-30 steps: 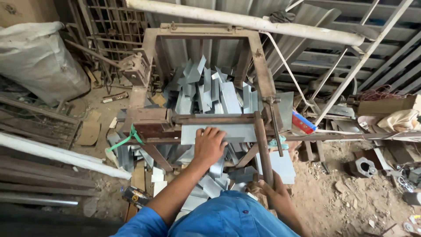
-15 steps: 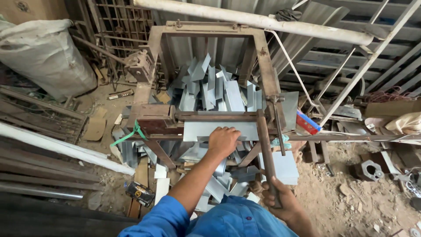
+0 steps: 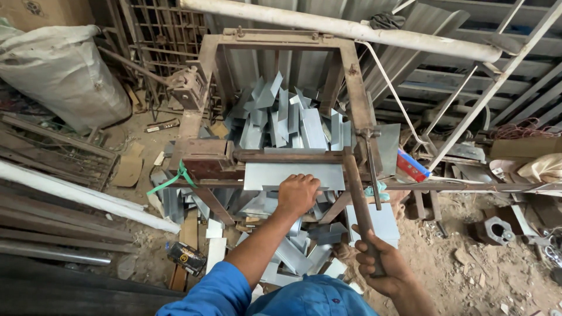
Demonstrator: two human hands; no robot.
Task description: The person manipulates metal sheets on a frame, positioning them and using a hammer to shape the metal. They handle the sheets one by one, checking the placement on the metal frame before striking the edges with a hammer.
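My left hand (image 3: 297, 194) presses down on a flat grey sheet-metal piece (image 3: 263, 174) that lies across the bed of a rusty iron frame machine (image 3: 206, 64). My right hand (image 3: 380, 268) is closed around the lower end of the machine's long rusty lever handle (image 3: 358, 199), which slopes down towards me. Behind the bed, inside the frame, stands a heap of bent grey metal pieces (image 3: 293, 117). More cut grey pieces (image 3: 295, 251) lie piled below the bed, near my blue-clothed knees.
A full white sack (image 3: 61, 73) sits at the left. A white pipe (image 3: 88, 196) and long bars run along the left floor. A pale pipe (image 3: 339, 26) crosses overhead. A dark can (image 3: 187, 257) lies on the dirt. Scrap parts lie at the right.
My view has shifted a little. My left hand stays on the sheet, and my right hand keeps hold of the lever, which now shows more fully.
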